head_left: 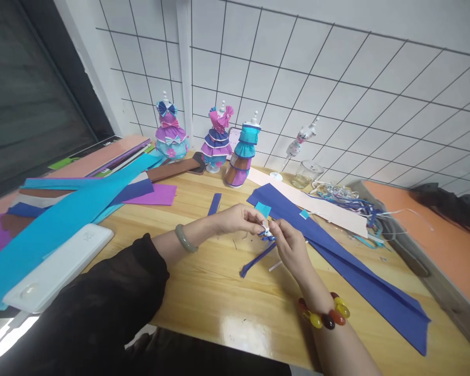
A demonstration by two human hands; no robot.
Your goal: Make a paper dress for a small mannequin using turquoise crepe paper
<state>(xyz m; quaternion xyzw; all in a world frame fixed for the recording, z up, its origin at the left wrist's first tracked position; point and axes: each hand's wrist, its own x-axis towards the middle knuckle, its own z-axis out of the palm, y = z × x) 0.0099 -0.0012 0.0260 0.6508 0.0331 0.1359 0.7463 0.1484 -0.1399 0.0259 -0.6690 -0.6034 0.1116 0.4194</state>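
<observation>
My left hand (245,219) and my right hand (292,243) meet over the wooden table, fingertips pinched on a small blue-and-white bow (267,231). Its finer folds are too small to make out and partly behind the fingers. Below it lies a narrow dark blue strip (254,261), with a thin white strip (276,266) near my right hand. Just beyond the fingers is a turquoise paper square (262,209). A long dark blue crepe paper sheet (337,250) runs diagonally past my right hand. Another short blue strip (214,204) rests beyond my left wrist.
Several miniature dress forms in ruffled paper dresses (216,141) stand along the tiled wall, beside a bare dress form (301,138). A glass cup (307,173) and tangled ribbon scraps (342,196) sit at right. Turquoise crepe paper (82,214) and a white power bank (62,266) lie left.
</observation>
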